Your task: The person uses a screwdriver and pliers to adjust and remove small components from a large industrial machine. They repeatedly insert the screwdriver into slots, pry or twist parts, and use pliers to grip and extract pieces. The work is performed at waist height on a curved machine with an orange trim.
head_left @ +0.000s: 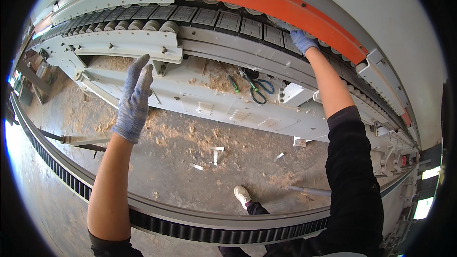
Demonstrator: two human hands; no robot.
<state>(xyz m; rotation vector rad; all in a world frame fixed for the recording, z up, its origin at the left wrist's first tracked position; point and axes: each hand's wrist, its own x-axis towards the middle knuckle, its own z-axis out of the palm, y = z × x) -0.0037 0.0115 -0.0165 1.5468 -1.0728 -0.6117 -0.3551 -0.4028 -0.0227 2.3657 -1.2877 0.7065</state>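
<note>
- Basically, the biggest item's a long white-and-grey metal machine frame (pixel 185 107), running L to R across the view above a concrete floor (pixel 166 181) strewn w/ wood dust.
- Along its top: a conveyor track of dark grey rectangular pads (pixel 227 22), i.e. the thing being worked on, w/ a long orange-red metal guard (pixel 271 2) just beyond it.
- R hand (pixel 303 43), in a blue-grey knit glove, is at the track by the guard's lower edge; fingertips hidden, so can't tell if it's pinching anything.
- L hand (pixel 133 100), same glove type, is raised near the frame's white side plate (pixel 126 45): fingers straight, close together, nothing held.
- Scissors w/ dark looped handles (pixel 255 87) and a slim green-handled tool (pixel 231 80) lie below the track, untouched.
- Step in hand: prob. checking or clearing the track. Next move likely calls for careful R fingertips around rollers (pixel 253 11).
</note>
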